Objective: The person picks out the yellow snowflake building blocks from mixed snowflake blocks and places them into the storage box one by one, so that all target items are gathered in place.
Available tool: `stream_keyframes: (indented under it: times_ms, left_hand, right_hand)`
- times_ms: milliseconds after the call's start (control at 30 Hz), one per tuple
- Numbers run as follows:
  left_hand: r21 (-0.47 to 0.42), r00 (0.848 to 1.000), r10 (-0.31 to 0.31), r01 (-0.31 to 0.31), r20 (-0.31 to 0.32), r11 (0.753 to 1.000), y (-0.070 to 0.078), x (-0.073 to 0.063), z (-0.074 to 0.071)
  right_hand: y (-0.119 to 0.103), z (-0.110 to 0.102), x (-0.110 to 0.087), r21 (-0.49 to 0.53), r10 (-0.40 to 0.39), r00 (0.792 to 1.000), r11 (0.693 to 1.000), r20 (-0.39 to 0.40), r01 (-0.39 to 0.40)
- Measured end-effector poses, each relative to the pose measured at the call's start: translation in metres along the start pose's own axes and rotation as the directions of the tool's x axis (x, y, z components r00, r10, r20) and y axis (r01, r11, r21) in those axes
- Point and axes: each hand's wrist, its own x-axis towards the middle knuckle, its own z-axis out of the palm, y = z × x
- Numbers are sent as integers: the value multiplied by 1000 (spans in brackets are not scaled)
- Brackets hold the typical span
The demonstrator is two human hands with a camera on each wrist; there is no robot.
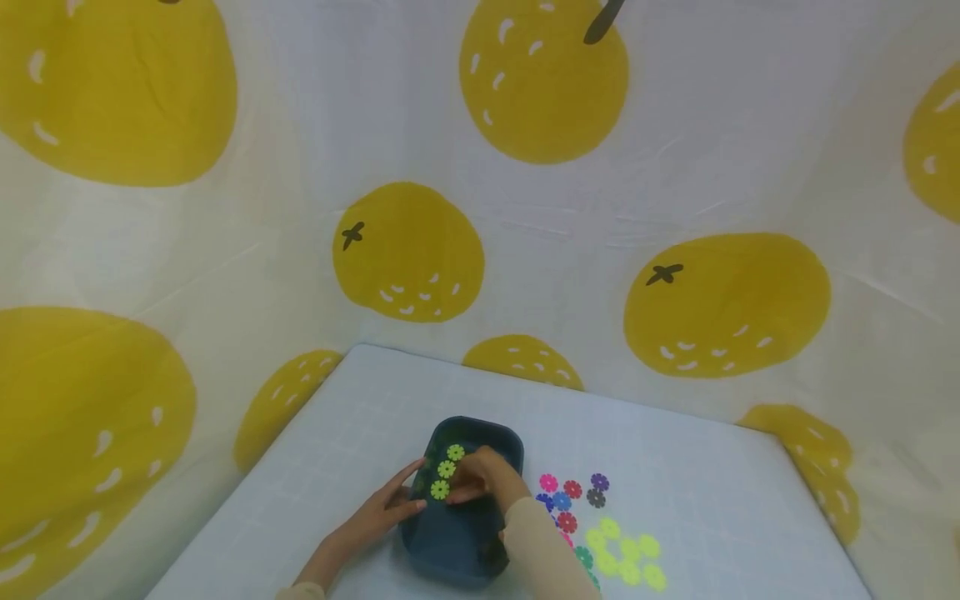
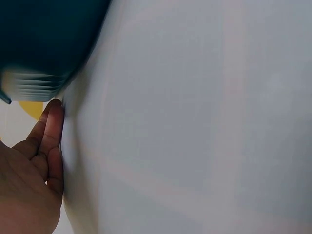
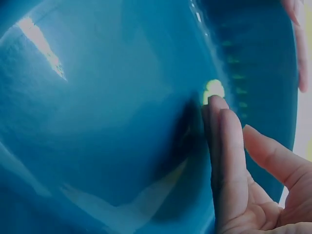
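Note:
A dark teal plastic basin stands on the table. Three yellow-green notched discs form a row along its left inner side. My right hand reaches into the basin beside that row. In the right wrist view its fingers are straight, with the tips at a bright yellow-green disc, and the thumb stands apart. My left hand is at the basin's outer left side. Seen from the left wrist, its fingers extend toward the outer wall, low by the tabletop, holding nothing.
Right of the basin lie loose yellow-green discs and several pink, red, blue, purple and dark discs, partly hidden by my right sleeve. A white cloth covers the table. Behind it hangs a curtain with yellow fruit.

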Motion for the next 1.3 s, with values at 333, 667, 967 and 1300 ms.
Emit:
stream_keyframes:
  times_ms: [333,667,967,1300]
  left_hand:
    - [4,1000,-5,5,-2,1000,-3,2,1]
    - [6,1000,-23,23,-16,1000,0,2,3]
    - [-6,1000,1,-1,-28,1000,1,3,2]
    - [3,999,-27,27,-26,1000,5,2,1]
  right_hand:
    - [-9,-10,-8,82,-26,999,996,23,24]
    - [-8,-39,-38,97,-242,964,968,109,232]
    - [15,-109,-67,114,-303,945,950,125,290]
    - [67,-197,-96,161,-321,946,937,47,310]
